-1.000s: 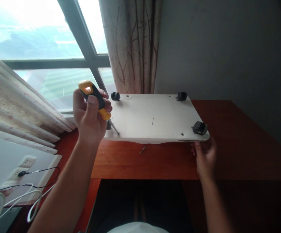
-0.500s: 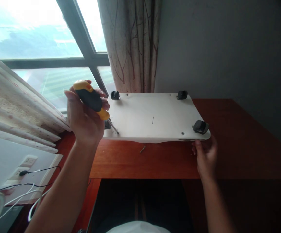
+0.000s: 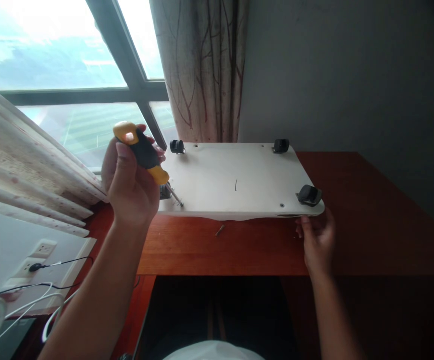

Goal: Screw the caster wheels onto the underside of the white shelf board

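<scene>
My left hand [image 3: 132, 185] is closed round the yellow and black handle of a screwdriver [image 3: 145, 154]. Its metal shaft slants down to the right, and the tip meets the near left corner area of a white panel [image 3: 217, 170]. Black casters [image 3: 281, 146] stand at the panel's corners; the near left one is partly hidden behind my left hand. At the near right corner, my right hand [image 3: 318, 235] grips the panel's edge, thumb on the front and some fingers out of sight. A screw [image 3: 282, 205] sits in the panel close to the near right caster [image 3: 310, 195].
The panel lies on a reddish-brown wooden table [image 3: 217, 255]. A small metal screw [image 3: 220, 230] rests between panel and table edge. A curtain [image 3: 209, 70] and window stand behind and left. White cables [image 3: 25, 300] and a wall socket [image 3: 45, 248] are at lower left.
My left hand has turned on the screwdriver handle, its thumb now lying along the upper side. The shaft tip stays at the same spot, and my right hand holds its place.
</scene>
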{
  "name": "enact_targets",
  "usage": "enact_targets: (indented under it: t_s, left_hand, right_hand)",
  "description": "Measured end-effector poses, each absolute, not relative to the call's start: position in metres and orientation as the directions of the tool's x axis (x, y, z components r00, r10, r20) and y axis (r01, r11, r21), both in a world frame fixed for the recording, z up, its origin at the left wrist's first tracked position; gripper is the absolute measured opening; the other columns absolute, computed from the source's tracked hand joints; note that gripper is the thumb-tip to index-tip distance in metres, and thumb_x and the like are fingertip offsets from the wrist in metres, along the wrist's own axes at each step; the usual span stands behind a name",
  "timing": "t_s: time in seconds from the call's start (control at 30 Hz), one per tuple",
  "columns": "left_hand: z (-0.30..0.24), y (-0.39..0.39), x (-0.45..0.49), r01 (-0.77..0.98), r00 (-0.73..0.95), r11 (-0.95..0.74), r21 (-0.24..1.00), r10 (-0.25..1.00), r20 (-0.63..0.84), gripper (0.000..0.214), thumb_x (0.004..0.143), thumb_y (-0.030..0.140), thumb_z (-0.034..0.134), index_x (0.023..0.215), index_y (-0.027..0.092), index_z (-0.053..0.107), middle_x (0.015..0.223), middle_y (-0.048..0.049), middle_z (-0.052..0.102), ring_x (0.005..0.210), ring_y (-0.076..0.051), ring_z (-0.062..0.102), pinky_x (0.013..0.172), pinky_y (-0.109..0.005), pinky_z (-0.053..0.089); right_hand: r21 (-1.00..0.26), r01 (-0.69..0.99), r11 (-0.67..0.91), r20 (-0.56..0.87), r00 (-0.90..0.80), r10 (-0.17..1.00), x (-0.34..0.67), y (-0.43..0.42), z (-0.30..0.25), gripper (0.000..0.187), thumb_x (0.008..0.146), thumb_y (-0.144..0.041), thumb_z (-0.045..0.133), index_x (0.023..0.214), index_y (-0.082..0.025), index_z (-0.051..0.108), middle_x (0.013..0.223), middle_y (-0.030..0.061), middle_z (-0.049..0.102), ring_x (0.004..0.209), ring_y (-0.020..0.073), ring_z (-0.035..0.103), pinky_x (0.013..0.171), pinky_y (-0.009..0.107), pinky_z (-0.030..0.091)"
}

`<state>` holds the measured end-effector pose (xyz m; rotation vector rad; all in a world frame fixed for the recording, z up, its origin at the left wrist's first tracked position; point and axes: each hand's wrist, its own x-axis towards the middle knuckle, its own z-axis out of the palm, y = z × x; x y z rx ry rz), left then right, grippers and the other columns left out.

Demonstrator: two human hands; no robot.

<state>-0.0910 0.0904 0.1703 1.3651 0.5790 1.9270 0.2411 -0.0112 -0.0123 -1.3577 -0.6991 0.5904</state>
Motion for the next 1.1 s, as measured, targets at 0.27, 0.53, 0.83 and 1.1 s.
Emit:
enact_targets:
  t_s: [0.27, 0.53, 0.83, 1.1]
  left_hand:
    - [0.1733, 0.0898, -0.0863, -0.312, -0.255, -0.669, 0.675, 0.743, 0.619, 0.029, 0.106, 0.036, 0.041, 0.097, 0.023, 0.066, 0.087, -0.0017, 0.069, 0.068, -0.015, 0.065, 0.063, -0.032, 0.045]
    - [0.1698, 0.0907, -0.0896, -0.256, -0.257, -0.699, 0.668, 0.715, 0.65, 0.017, 0.105, 0.024, 0.045, 0.099, 0.024, 0.061, 0.089, 0.0018, 0.068, 0.071, -0.013, 0.065, 0.065, -0.032, 0.045]
    - [0.1673, 0.0963, -0.0869, -0.29, -0.305, -0.685, 0.668, 0.728, 0.615, 0.021, 0.104, 0.031, 0.049, 0.095, 0.025, 0.067, 0.095, 0.001, 0.069, 0.069, -0.012, 0.063, 0.062, -0.032, 0.04]
    - [0.1658, 0.0966, -0.09, -0.227, -0.27, -0.702, 0.675, 0.711, 0.649, 0.009, 0.098, 0.035, 0.062, 0.097, 0.029, 0.069, 0.085, 0.0021, 0.067, 0.079, -0.014, 0.066, 0.064, -0.029, 0.046]
  right_hand:
    - [-0.993, 0.015, 0.121, 0.1, 0.67, 0.736, 0.2419, -0.011, -0.0145, 0.089, 0.075, -0.052, 0.082, 0.149, -0.025, 0.041, 0.086, 0.0025, 0.07, 0.061, 0.0144, 0.061, 0.052, 0.025, 0.047]
    - [-0.992, 0.023, 0.124, 0.108, 0.668, 0.736, 0.242, -0.01, -0.0144, 0.089, 0.075, -0.055, 0.081, 0.149, -0.025, 0.042, 0.087, 0.0028, 0.07, 0.06, 0.0149, 0.06, 0.055, 0.028, 0.047]
    - [-0.992, 0.026, 0.125, 0.11, 0.67, 0.734, 0.2439, -0.0093, -0.019, 0.088, 0.076, -0.052, 0.081, 0.149, -0.026, 0.041, 0.085, 0.0023, 0.071, 0.061, 0.0153, 0.061, 0.053, 0.027, 0.046]
    - [-0.992, 0.023, 0.122, 0.106, 0.672, 0.733, 0.2428, -0.0101, -0.0164, 0.089, 0.075, -0.054, 0.082, 0.149, -0.025, 0.042, 0.085, 0.0023, 0.071, 0.063, 0.0161, 0.062, 0.056, 0.028, 0.046]
